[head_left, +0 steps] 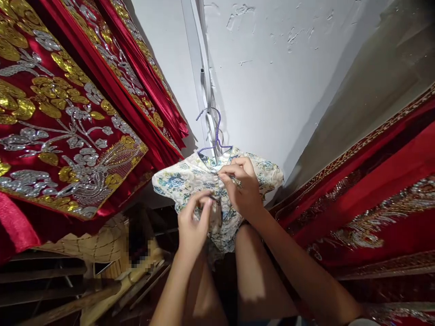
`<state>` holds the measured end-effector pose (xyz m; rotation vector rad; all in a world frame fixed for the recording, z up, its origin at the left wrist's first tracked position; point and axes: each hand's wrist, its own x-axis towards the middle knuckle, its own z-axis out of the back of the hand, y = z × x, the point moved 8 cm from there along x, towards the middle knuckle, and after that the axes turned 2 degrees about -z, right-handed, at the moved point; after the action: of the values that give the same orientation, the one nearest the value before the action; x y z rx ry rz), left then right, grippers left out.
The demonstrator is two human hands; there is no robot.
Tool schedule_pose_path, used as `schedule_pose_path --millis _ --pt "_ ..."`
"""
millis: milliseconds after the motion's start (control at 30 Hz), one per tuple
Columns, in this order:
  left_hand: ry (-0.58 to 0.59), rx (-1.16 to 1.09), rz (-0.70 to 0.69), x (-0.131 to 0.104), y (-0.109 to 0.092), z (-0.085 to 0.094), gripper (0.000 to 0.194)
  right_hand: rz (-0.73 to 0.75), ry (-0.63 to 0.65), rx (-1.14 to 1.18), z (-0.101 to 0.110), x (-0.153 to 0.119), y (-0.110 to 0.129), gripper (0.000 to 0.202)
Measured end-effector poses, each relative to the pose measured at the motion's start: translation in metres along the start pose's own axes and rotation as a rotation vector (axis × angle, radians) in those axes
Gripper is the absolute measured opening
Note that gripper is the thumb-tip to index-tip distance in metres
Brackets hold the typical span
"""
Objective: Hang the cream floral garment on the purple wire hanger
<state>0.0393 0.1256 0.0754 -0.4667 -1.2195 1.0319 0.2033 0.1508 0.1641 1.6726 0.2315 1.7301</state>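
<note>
A short-sleeved floral shirt point(185, 177), cream with blue and yellow flowers, hangs in front of me on a purple hanger point(218, 122). With thumb and fingertips pinched, my right hand point(242, 185) grips the shirt's front edge just below the collar. Lower and to the left, my left hand point(196, 217) is closed in a pinch in front of the placket. Something small and dark shows at its fingertips, too small to name. Both hands cover parts of the shirt's front, and its lower end hangs between my knees.
Red cloths with gold and silver embroidery point(78, 113) hang at the left. More red embroidered fabric point(367, 213) lies along the right side. A white metal bar point(200, 40) runs down the wall point(272, 90) behind the hanger. Wooden furniture point(102, 294) stands at lower left.
</note>
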Motion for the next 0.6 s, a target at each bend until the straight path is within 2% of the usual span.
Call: schedule_pose_path --millis 67,100,167,233,300,400,500,600 --pt "-0.094 0.006 -0.129 0.034 -0.028 0.012 0.029 0.015 0.001 0.008 0.002 -0.001 0.005 0.015" --pt "-0.096 0.047 -0.190 0.049 -0.041 0.013 0.031 0.020 0.004 0.010 0.003 0.001 0.007 0.015" --pt "-0.070 0.122 -0.294 0.071 -0.063 0.010 0.021 0.033 0.010 0.007 0.007 0.006 0.011 0.014" --pt "-0.051 0.147 -0.335 0.082 -0.077 0.006 0.015 0.074 0.021 -0.017 0.012 0.010 0.015 0.015" --pt "-0.063 0.100 -0.298 0.086 -0.081 0.006 0.018 0.155 0.034 -0.055 0.014 0.010 0.015 0.016" --pt "-0.083 -0.031 -0.176 0.084 -0.075 0.006 0.022 0.258 0.056 -0.113 0.011 0.000 0.005 0.020" --pt "-0.111 -0.140 -0.101 0.083 -0.068 0.004 0.022 0.283 0.050 -0.144 0.002 -0.011 -0.010 0.021" --pt "-0.165 -0.197 -0.088 0.084 -0.065 0.005 0.021 0.297 0.011 -0.201 -0.008 -0.018 -0.019 0.019"
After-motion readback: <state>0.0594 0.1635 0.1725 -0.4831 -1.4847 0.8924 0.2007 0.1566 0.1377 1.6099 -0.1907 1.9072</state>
